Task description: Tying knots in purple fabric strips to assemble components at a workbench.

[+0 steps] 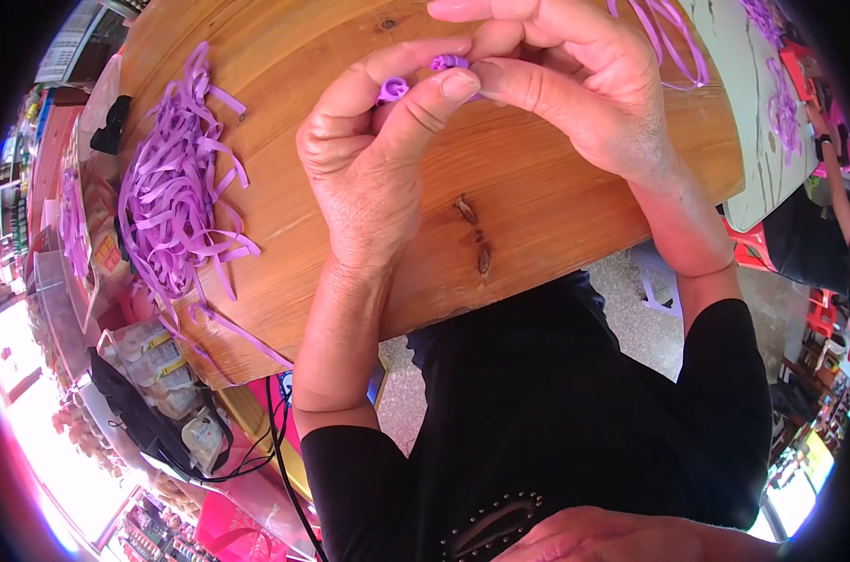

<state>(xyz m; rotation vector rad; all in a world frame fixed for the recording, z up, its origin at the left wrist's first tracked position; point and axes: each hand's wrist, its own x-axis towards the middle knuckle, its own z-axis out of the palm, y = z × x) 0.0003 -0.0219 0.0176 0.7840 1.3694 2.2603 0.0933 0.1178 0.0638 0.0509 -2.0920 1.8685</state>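
A round wooden table [537, 206] bears a heap of purple strips [168, 197]; plastic packets [158, 361] and black cables [275, 440] lie below its edge.

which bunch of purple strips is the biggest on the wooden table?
The purple strip pile at the wooden table's left edge; the strips at the top right are only a few loose loops.

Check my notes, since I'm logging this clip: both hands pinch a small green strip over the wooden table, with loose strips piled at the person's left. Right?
Not quite: the head view shows the strip is purple, not green. The left hand and right hand do pinch it over the wooden table, loose strips piled left.
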